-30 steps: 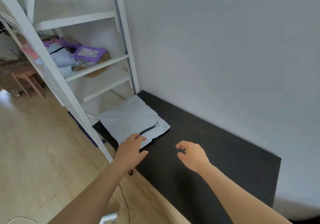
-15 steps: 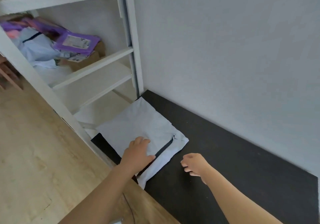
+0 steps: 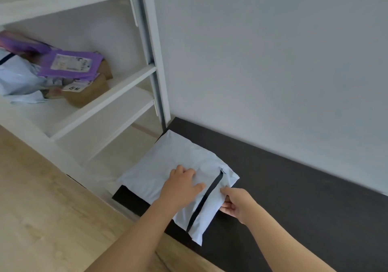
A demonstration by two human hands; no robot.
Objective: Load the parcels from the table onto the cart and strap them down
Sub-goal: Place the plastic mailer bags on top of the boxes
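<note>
A pale blue-grey mailer parcel (image 3: 168,162) with a black seal strip lies at the left end of the black table (image 3: 283,198), its near corner hanging over the table's front edge. My left hand (image 3: 180,189) lies flat on top of the parcel, fingers spread. My right hand (image 3: 237,203) pinches the parcel's right edge beside the strip, thumb on top and fingers underneath. On the white shelved cart (image 3: 105,101) to the left lie a purple mailer (image 3: 71,63), a light blue bag (image 3: 16,76) and a brown parcel (image 3: 88,93).
A grey wall (image 3: 273,51) runs right behind the table. The cart's white upright post (image 3: 155,57) stands against the table's left end. Light wooden floor (image 3: 37,208) lies in front of the cart and table.
My view has moved closer. The parcel has slid towards me over the table's front edge. My right hand has reached in from bare tabletop and taken hold of the parcel's right edge.
</note>
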